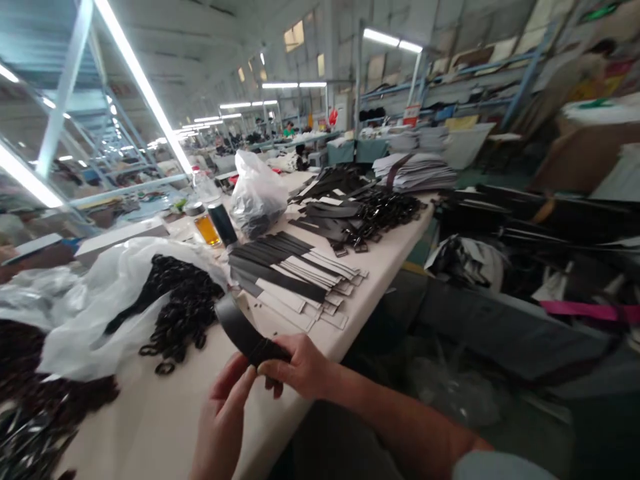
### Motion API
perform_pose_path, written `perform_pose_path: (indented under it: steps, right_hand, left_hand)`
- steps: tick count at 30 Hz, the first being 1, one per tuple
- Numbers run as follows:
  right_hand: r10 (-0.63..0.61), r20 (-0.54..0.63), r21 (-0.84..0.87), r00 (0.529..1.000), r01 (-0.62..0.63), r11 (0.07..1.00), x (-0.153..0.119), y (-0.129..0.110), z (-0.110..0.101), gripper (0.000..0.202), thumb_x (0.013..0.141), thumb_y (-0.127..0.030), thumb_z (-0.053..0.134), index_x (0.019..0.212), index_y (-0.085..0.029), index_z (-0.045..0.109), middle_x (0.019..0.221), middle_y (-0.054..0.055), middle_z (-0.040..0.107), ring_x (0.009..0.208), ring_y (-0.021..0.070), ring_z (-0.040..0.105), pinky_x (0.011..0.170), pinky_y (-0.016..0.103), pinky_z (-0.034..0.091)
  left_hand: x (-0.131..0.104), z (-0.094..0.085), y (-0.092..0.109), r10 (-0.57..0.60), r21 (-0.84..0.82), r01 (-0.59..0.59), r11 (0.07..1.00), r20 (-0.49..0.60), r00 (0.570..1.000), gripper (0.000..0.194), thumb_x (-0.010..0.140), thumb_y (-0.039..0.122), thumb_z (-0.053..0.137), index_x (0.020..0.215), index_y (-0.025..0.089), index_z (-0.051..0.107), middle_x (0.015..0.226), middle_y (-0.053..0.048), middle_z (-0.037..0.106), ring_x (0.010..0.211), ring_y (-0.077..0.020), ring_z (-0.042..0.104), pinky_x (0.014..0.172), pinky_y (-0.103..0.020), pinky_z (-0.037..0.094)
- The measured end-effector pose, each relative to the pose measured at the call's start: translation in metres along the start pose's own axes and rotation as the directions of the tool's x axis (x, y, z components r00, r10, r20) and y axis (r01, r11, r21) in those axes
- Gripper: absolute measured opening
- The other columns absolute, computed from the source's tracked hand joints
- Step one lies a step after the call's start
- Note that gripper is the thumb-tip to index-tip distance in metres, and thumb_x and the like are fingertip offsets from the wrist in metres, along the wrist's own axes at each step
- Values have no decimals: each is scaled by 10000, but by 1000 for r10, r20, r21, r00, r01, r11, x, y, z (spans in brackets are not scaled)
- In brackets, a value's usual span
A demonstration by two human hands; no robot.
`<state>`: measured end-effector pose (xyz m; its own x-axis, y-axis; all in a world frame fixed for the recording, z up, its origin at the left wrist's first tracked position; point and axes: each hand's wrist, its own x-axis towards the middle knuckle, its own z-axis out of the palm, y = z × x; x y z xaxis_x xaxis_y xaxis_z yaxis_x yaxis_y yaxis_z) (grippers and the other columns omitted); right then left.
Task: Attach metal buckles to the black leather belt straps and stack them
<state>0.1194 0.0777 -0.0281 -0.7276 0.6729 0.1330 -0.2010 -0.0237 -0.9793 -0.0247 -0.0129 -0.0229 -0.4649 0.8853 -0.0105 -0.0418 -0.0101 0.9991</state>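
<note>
A black strap curves up and to the left from my two hands, above the table's near edge. My left hand pinches the strap's lower end between thumb and fingers. Close beside it on the right, my right hand grips the same strap, its thumb nearly touching my left fingertips. Beyond the hands lie rows of black and white strips. To the left is a pile of small black rings on a clear plastic bag.
Farther along the table are straps with black buckles, a stack of pale sheets, a tied plastic bag, a jar of amber liquid and a dark cylinder. Bins of material stand right.
</note>
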Motion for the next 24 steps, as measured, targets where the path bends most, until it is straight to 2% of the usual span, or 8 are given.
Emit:
perform_pose_path:
  steps: [3, 7, 11, 14, 18, 20, 22, 24]
  right_hand:
    - [-95, -37, -189, 995, 86, 978, 11, -36, -37, 272, 770, -484, 765, 820, -264, 614, 683, -12, 693, 538, 163, 654, 501, 272, 531]
    - [-263, -111, -469, 958, 183, 864, 37, -103, -98, 264, 881, -476, 640, 812, -230, 573, 680, 5, 686, 534, 156, 641, 515, 276, 529]
    - [-351, -234, -642, 907, 127, 756, 71, -164, -155, 207, 917, -374, 638, 812, -211, 566, 662, -8, 676, 546, 137, 637, 574, 271, 548]
    - [-371, -358, -719, 857, 0, 695, 93, -192, -196, 211, 989, -326, 546, 892, -144, 588, 764, 44, 715, 625, 106, 662, 611, 223, 518]
    - [-398, -539, -782, 742, -266, 564, 107, -197, -245, 511, 1031, -421, 344, 903, -16, 630, 1007, 217, 726, 865, 182, 721, 667, 236, 476]
    - [-442, -573, -805, 690, -372, 463, 109, -184, -258, 467, 1008, -392, 431, 1086, 23, 630, 1291, 300, 615, 1143, 264, 652, 822, 273, 483]
    - [-455, -564, -824, 689, -437, 360, 112, -162, -259, 454, 971, -322, 564, 1325, -38, 548, 1490, 282, 464, 1342, 295, 506, 1003, 336, 441]
    - [-381, -536, -844, 754, -463, 271, 118, -131, -251, 427, 969, -316, 589, 1356, -138, 566, 1465, 192, 533, 1345, 282, 505, 1070, 371, 413]
  left_hand:
    - [5, -13, 0, 40, 97, -41, 994, 17, 999, 511, 721, 504, 785, 1161, 248, 744, 1208, -75, 741, 1203, -330, 633, 973, -379, 546]
    - [6, -27, -1, 106, 233, -88, 969, -68, 992, 460, 721, 579, 759, 1066, 275, 778, 1228, -62, 736, 1160, -340, 665, 1022, -437, 532]
    - [7, -28, -11, 92, 239, -57, 969, -135, 987, 467, 733, 609, 738, 1070, 288, 777, 1077, -60, 783, 1053, -329, 713, 978, -440, 561]
    - [6, -22, -16, 82, 218, -53, 974, -128, 988, 489, 731, 595, 748, 1091, 265, 767, 1050, -67, 784, 1024, -314, 720, 969, -430, 565]
    - [3, -17, -21, 137, 160, -117, 980, -118, 983, 418, 769, 531, 746, 1078, 249, 766, 1099, -61, 766, 1005, -263, 722, 979, -380, 557]
    - [3, -20, -26, 156, 176, -136, 975, -102, 983, 389, 796, 506, 731, 1087, 251, 763, 1116, -61, 761, 1009, -247, 720, 970, -360, 560]
    - [5, -25, -34, 188, 216, -170, 962, -65, 980, 367, 822, 482, 713, 1103, 252, 760, 1106, -63, 763, 1016, -237, 718, 963, -347, 562]
    - [8, -30, -41, 231, 258, -221, 941, -9, 973, 340, 848, 454, 695, 1115, 254, 758, 1082, -65, 770, 1013, -231, 720, 941, -333, 571]
